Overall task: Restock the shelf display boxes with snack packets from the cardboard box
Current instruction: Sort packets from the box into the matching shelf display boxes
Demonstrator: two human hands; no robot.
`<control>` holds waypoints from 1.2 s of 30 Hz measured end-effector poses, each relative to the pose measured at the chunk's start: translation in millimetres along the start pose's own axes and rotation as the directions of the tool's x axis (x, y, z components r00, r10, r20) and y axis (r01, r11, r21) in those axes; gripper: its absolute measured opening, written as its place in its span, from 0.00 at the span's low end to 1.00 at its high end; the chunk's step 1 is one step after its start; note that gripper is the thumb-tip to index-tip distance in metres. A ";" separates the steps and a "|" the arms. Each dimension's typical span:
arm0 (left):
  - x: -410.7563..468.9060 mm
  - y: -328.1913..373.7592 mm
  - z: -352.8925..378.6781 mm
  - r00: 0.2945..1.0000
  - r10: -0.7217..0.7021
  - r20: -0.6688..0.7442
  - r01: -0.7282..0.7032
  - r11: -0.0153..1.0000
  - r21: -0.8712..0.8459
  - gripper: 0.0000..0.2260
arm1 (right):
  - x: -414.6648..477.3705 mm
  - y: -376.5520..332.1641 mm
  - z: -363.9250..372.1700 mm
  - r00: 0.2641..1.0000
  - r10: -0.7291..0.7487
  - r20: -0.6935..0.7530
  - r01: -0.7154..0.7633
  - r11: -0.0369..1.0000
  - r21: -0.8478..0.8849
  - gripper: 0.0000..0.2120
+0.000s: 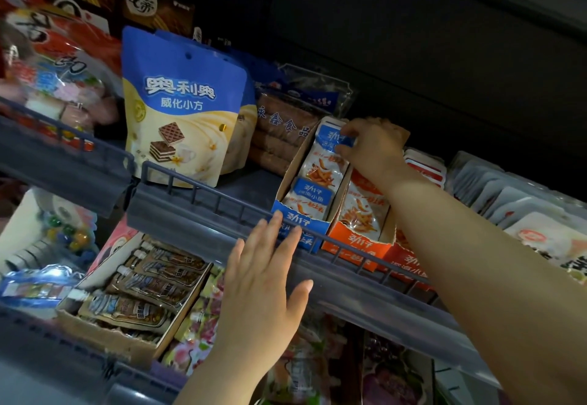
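The right hand pinches a packet at the back of the blue box, one o'clock from the open left hand steadying its front. This looks like seating a packet. Next it likely needs pressing down; the cardboard box is unseen.

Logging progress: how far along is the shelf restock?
Done: the blue cardboard display box holds packets. In hand: the right hand pinches a blue-topped snack packet at its back; the left hand touches its front. Left: unclear; supply carton out of view.
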State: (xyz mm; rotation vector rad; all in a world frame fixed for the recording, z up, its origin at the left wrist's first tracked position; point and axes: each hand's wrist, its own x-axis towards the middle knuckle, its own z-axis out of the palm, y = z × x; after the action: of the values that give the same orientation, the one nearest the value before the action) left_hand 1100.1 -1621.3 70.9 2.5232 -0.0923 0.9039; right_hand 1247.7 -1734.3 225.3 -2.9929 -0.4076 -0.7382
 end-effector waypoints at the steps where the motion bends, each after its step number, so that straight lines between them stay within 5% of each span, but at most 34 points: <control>1: -0.4 0.0 0.3 1.000 0.003 -0.002 -0.003 1.000 -0.002 0.26 | -1.1 0.5 0.0 1.000 -0.011 -0.003 0.011 1.000 0.003 0.16; 10: 3.0 15.5 -12.3 0.997 -0.069 0.044 0.076 0.981 -0.181 0.24 | -40.8 -4.8 -20.4 1.000 -0.012 0.015 0.005 0.921 0.390 0.10; 15: -7.2 38.6 -21.5 0.998 0.030 -0.050 -0.044 0.947 -0.317 0.17 | -97.0 5.3 -45.9 0.991 -0.124 0.056 0.083 0.879 0.469 0.07; 19: -25.3 57.6 -24.1 0.979 0.198 0.051 -0.168 0.921 -0.352 0.15 | -149.0 26.5 -66.0 0.985 -0.107 0.137 0.027 0.873 0.487 0.06; 27: -99.1 75.0 -7.8 0.731 0.403 0.551 -0.252 0.909 -0.331 0.16 | -273.2 84.7 -49.0 0.880 0.085 0.467 -0.360 0.761 0.539 0.15; 31: -149.0 73.8 27.4 0.575 0.277 0.770 -0.173 0.961 -0.216 0.17 | -334.7 103.9 2.8 0.776 0.170 0.608 -0.533 0.691 0.488 0.18; 36: -205.2 65.7 65.4 0.575 0.035 0.817 -0.086 0.996 0.018 0.16 | -394.2 120.1 66.6 0.653 0.157 0.741 -0.654 0.611 0.446 0.16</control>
State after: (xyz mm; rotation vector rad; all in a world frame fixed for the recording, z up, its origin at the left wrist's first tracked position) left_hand 964.1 -1726.9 -74.1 2.7832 -0.4500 -0.3485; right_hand 972.8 -1940.4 -11.8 -2.3137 0.0847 0.4593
